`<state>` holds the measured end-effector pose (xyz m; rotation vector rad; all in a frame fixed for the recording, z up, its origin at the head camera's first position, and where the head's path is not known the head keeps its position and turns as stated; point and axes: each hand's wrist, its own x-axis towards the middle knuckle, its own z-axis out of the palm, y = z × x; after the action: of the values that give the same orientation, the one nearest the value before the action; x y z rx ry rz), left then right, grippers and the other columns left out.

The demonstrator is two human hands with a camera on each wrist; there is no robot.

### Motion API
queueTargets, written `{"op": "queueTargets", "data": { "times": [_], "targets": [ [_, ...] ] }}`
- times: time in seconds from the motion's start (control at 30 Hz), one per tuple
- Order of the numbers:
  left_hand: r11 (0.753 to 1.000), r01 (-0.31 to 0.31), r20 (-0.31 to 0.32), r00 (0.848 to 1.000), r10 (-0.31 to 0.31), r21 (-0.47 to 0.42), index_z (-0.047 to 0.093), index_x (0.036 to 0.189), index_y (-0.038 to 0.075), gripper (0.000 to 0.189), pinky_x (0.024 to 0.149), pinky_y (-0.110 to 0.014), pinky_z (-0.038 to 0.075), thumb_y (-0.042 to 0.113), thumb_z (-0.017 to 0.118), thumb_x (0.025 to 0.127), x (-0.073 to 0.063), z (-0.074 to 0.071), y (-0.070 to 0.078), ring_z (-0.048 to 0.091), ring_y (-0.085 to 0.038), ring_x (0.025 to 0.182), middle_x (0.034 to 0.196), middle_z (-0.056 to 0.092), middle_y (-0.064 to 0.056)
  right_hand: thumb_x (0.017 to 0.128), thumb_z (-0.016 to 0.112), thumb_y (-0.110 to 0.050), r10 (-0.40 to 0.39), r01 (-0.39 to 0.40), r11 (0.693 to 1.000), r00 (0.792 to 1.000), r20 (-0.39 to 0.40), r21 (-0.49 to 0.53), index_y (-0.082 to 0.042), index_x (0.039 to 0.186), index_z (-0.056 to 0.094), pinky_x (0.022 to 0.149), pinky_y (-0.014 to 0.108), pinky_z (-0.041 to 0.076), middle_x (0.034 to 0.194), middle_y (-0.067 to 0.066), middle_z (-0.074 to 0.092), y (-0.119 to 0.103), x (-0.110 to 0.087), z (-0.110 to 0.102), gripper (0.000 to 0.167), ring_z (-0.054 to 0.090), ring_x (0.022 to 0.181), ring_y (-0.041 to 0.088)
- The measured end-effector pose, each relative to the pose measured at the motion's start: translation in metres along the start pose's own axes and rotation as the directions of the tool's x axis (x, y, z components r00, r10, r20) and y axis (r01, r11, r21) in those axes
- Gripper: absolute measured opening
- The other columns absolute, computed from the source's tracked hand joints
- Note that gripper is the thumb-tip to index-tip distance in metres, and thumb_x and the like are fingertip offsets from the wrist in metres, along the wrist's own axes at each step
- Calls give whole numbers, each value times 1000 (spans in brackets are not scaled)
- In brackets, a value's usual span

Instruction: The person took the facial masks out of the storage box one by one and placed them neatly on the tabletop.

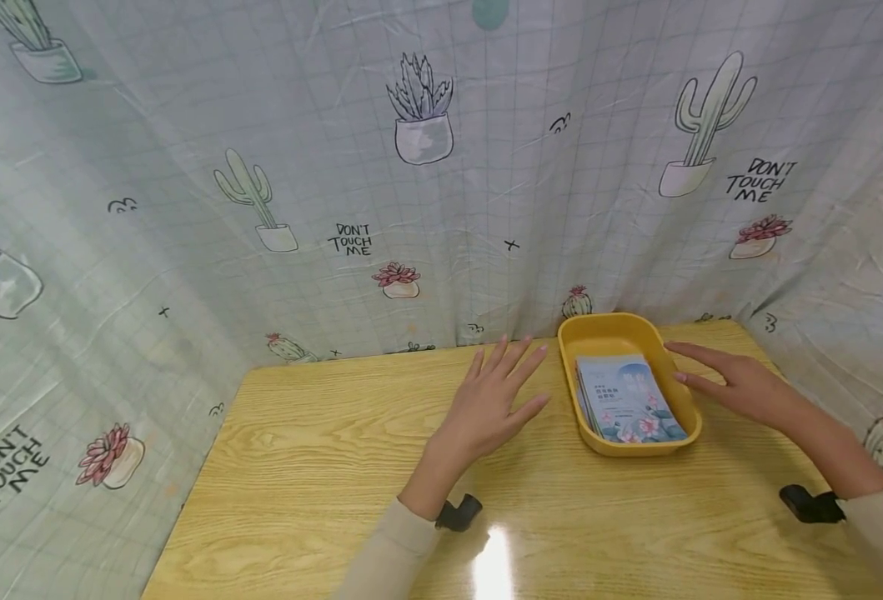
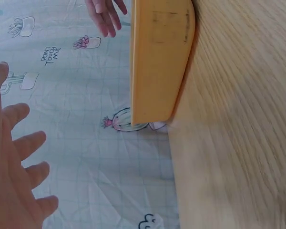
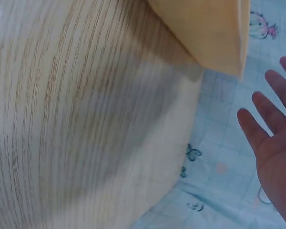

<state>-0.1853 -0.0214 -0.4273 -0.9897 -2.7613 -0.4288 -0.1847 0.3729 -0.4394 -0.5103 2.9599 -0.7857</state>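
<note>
A yellow plastic basket (image 1: 639, 450) stands at the back right of the wooden table, with a stack of booklets (image 1: 621, 396) lying in it. The top booklet has a blue cover with pink lotus flowers. To the basket's left, my left hand (image 1: 486, 408) hovers with fingers spread, apart from its wall. My right hand (image 1: 741, 383) is at the basket's right side, fingers extended near the rim; whether they touch it I cannot tell. In the left wrist view, a gap shows between the left hand (image 2: 19, 162) and the basket (image 2: 162, 62). Neither hand holds anything.
The wood-grain table (image 1: 321, 467) ends at the back against a hanging curtain (image 1: 321, 150) printed with cacti and lettering. The same curtain encloses both sides. A dark strap piece (image 1: 459, 512) shows at the left wrist, another (image 1: 812, 504) at the right.
</note>
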Motion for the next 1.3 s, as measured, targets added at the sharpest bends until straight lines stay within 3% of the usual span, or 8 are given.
{"op": "queueTargets", "data": {
  "times": [0.2, 0.37, 0.5, 0.73, 0.87, 1.1, 1.23, 1.3],
  "targets": [
    [999, -22, -5, 1000, 21, -37, 22, 163, 32, 63, 125, -51, 19, 59, 35, 107, 16, 0, 6, 15, -26, 156, 167, 27, 3, 105, 59, -30, -38, 40, 993, 999, -19, 113, -6, 152, 46, 97, 70, 44, 154, 29, 39, 18, 8, 4, 55, 42, 133, 55],
    [997, -53, -20, 998, 52, -62, 28, 162, 27, 62, 125, -44, 20, 57, 35, 108, 31, 0, 12, 21, -25, 154, 166, 30, 1, 104, 61, -28, -37, 35, 983, 999, 9, 181, -5, 151, 48, 95, 32, 56, 156, 30, 35, 28, 14, 5, 53, 40, 134, 54],
    [993, -68, -16, 998, 67, -100, 32, 161, 25, 64, 123, -38, 28, 59, 37, 106, 43, -1, 18, 29, -20, 152, 165, 32, 1, 103, 63, -28, -32, 26, 978, 999, 25, 205, -8, 150, 51, 87, 11, 44, 157, 26, 35, 37, 16, 5, 52, 38, 137, 49],
    [987, -51, 81, 995, 63, -151, 39, 157, 30, 70, 116, -35, 40, 66, 48, 98, 61, -5, 33, 40, -14, 144, 158, 42, 7, 104, 62, -25, -15, 5, 948, 1000, 27, 318, -6, 152, 47, 85, 11, 49, 155, 23, 39, 49, 17, 10, 54, 49, 117, -9],
    [987, -26, 138, 989, 49, -161, 44, 155, 30, 70, 115, -30, 40, 65, 55, 95, 73, -4, 40, 45, -10, 140, 154, 47, 10, 104, 61, -31, 25, -46, 934, 998, 64, 355, -11, 152, 48, 86, 15, 51, 153, 18, 44, 52, 19, 13, 53, 49, 115, -13],
    [969, 24, 306, 951, 54, -245, 46, 154, 30, 71, 117, -20, 32, 61, 64, 93, 102, 1, 46, 39, -2, 142, 154, 46, 17, 103, 62, -32, 20, -56, 928, 995, 100, 368, -12, 147, 55, 87, 15, 49, 149, 12, 50, 59, 21, 20, 48, 52, 112, -15],
    [943, 66, 381, 922, 67, -326, 49, 152, 29, 72, 113, -18, 37, 56, 72, 90, 120, 5, 45, 44, 0, 137, 150, 50, 17, 104, 62, -32, 29, -68, 916, 994, 103, 394, -11, 149, 53, 88, 15, 50, 145, -1, 51, 63, 19, 23, 51, 51, 111, -16],
    [930, 79, 418, 905, 84, -358, 51, 151, 28, 71, 109, -17, 39, 54, 74, 89, 129, 7, 44, 47, 0, 133, 147, 52, 17, 104, 61, -32, 35, -73, 913, 994, 103, 402, -9, 149, 52, 88, 15, 51, 146, 0, 50, 64, 17, 24, 51, 51, 110, -17]
  ]
}}
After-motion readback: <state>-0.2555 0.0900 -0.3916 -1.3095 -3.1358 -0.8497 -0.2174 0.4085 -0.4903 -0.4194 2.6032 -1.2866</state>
